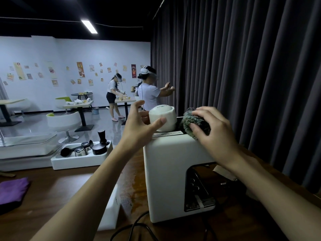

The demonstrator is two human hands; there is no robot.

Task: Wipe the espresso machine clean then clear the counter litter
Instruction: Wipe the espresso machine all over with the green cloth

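We find the left hand (139,124) gripping a white ceramic cup (165,117) atop the white boxy espresso machine (166,180); the right hand (213,133) clutches a dark fuzzy cloth (192,119) against its top.

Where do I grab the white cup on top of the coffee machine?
Wrap the white cup round its plain side wall, coming from the left. It seems upside down on the espresso machine, no handle shows, and the right hand with its cloth crowds the right.
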